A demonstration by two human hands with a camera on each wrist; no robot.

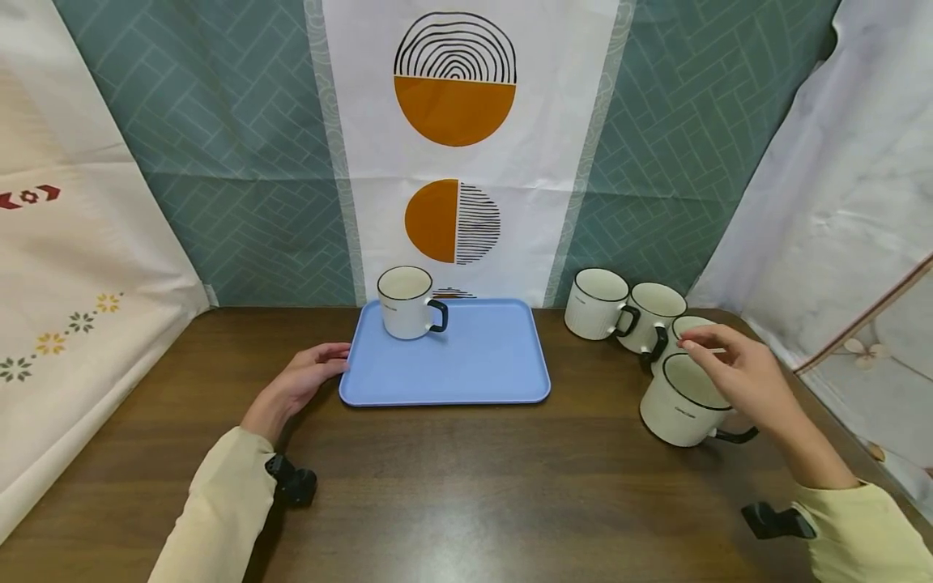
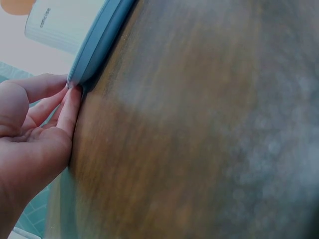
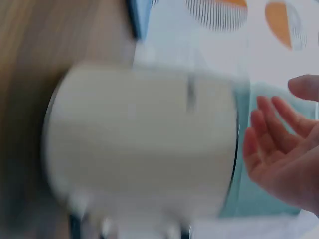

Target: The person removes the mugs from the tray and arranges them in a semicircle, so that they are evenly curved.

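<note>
At the left edge of the blue tray (image 1: 481,356), my left hand (image 1: 309,376) pinches the rim. In the left wrist view, the thumb of the left hand (image 2: 37,119) is at the top of the tray's rim (image 2: 94,50) and the fingers are below it. A white mug (image 1: 406,312) with black rim and handle stands upright on the tray's back left part. My right hand (image 1: 743,376) hovers over the nearest white mug (image 1: 674,409), fingers loosely bent and holding nothing. That mug's body (image 3: 139,144) fills much of the right wrist view, blurred, beside the right hand (image 3: 284,139).
Behind that mug stand a ribbed white mug (image 1: 594,304), another white mug (image 1: 659,300) and one partly hidden mug (image 1: 681,328), all close together. A brown wooden table (image 1: 466,478) lies under everything. Fabric hangings (image 1: 255,162) enclose the back and sides.
</note>
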